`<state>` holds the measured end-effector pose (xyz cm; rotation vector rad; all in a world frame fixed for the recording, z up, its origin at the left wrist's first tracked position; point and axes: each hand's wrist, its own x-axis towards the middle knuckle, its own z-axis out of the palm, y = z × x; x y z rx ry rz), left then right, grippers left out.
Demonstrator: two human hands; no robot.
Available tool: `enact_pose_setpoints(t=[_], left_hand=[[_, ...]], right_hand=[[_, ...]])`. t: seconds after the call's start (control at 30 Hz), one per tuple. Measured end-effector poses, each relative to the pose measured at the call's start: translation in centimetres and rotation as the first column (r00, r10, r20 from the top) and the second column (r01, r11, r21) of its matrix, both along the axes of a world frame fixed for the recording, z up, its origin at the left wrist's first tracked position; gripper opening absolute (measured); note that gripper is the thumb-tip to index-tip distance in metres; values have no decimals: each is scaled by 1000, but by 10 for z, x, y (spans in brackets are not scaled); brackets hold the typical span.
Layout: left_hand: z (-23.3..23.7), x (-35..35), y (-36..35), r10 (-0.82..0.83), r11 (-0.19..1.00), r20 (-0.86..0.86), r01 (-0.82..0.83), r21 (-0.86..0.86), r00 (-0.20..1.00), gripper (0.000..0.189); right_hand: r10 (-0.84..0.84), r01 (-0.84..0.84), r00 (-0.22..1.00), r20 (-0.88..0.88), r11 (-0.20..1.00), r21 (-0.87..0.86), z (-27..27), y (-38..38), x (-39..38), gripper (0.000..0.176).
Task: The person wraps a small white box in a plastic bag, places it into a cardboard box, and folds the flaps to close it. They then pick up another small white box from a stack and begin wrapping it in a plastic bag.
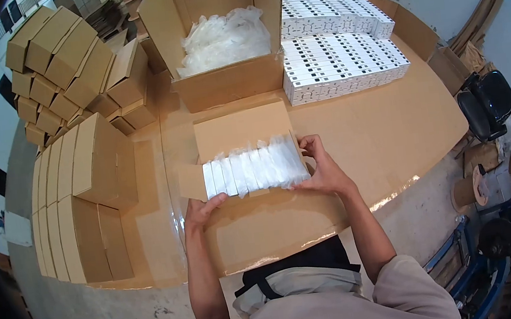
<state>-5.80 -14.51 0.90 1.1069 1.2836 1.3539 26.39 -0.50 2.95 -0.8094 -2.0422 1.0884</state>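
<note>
An open cardboard box [240, 125] lies in front of me, with its flap raised at the back. It holds a row of several thin white boxes wrapped in clear plastic [250, 169], standing side by side. My left hand [201, 212] grips the front left corner of the cardboard box, thumb on the edge by the leftmost wrapped boxes, other fingers mostly hidden. At the right end, my right hand [327, 170] is curled around the side of the cardboard box, its thumb at the lower right corner by the last wrapped box.
A large open carton [229, 90] of clear plastic bags [226, 37] stands behind. Rows of printed white boxes [347, 80] sit at the back right. Closed brown boxes [96, 168] are stacked on the left, more piled behind. A black chair [485, 105] stands past the table's [390, 125] right edge.
</note>
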Motion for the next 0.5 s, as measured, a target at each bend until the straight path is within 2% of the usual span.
enact_pose_setpoints(t=[0.17, 0.27, 0.37, 0.47, 0.5], left_hand=[[21, 22, 9, -44, 989, 101, 29, 145, 994, 120], [15, 26, 10, -2, 977, 118, -23, 211, 993, 122], [19, 30, 10, 41, 953, 101, -69, 294, 994, 119], [10, 31, 4, 154, 954, 95, -173, 246, 983, 114], [-3, 26, 2, 160, 963, 73, -172, 207, 984, 112]], right_hand=[[-68, 70, 996, 54, 997, -30, 2, -7, -7, 103], [-112, 110, 993, -25, 992, -65, -1, -13, -13, 97], [-129, 97, 969, -211, 983, -156, -14, -16, -19, 89], [-165, 94, 914, -370, 975, -202, -15, -24, -27, 81], [-181, 105, 909, -375, 971, -215, -14, -26, -29, 79]])
